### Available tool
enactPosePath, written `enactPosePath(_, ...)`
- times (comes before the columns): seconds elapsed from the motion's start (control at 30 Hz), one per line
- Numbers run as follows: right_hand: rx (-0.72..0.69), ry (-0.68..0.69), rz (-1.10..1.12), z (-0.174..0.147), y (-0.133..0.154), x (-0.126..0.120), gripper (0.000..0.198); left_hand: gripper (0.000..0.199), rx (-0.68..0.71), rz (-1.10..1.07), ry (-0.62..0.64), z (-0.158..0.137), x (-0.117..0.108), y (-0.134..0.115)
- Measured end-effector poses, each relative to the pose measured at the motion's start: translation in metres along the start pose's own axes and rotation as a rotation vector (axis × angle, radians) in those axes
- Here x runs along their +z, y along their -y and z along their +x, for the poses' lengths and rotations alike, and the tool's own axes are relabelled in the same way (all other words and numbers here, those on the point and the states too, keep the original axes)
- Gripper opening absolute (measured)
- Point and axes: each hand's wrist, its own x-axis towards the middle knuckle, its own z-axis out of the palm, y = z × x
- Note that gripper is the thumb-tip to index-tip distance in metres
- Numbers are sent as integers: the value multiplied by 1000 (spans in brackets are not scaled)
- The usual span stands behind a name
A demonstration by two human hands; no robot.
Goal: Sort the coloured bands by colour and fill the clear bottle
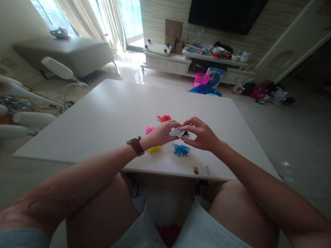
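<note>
My left hand (pixel 166 133), with a brown-strapped watch (pixel 136 146) on its wrist, grips a small clear, rounded object (pixel 178 131); its exact kind is too small to tell. The fingers of my right hand (pixel 200 133) close on the same object from the other side. Both hands hover over the white table (pixel 124 113). Around them lie small piles of thin plastic pieces: red (pixel 163 118), pink (pixel 150 130), yellow (pixel 154 149) and blue (pixel 181 150). A black pile (pixel 186 134) shows partly behind my right fingers.
Near the table's front edge lie a small yellow cartoon figure (pixel 196 170) and a small clear-and-silver piece (pixel 207 169). White padded chair parts (pixel 58 68) stand to the left. Beyond the table are a pink basket (pixel 201 80) and a low white cabinet (pixel 168 65).
</note>
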Motion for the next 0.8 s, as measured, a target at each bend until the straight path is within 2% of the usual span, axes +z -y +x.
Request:
enactPosePath(0.1, 87, -102, 5, -1, -1, -1, 8, 26, 25, -1, -28, 1, -3, -3)
enactPosePath(0.2, 287, -125, 8, -5, -11, 3, 8, 29, 52, -11, -44, 2, -5, -3)
enactPosePath(0.23, 354, -68, 9, -8, -16, 6, 9, 29, 56, -13, -48, 2, -5, -2)
enactPosePath(0.33, 456, 259, 51, -17, -34, 22, 10, 29, 54, -11, -62, 1, -5, 1)
enactPosePath(0.43, 416, 529, 108, -26, -45, 43, 11, 30, 42, -1, -64, 0, -5, 2)
enactPosePath(0.47, 400, 581, 116, -28, -46, 49, 12, 30, 39, 2, -62, 0, -5, 2)
enactPosePath(0.63, 329, 612, 100, -29, -38, 74, 33, 28, 23, 15, -56, 0, -6, -1)
enactPosePath(0.7, 308, 619, 88, -29, -34, 81, 31, 29, 21, 15, -56, 1, -7, -1)
enactPosePath(0.8, 297, 638, 126, -29, -32, 89, 15, 31, 24, 12, -54, 1, -7, 0)
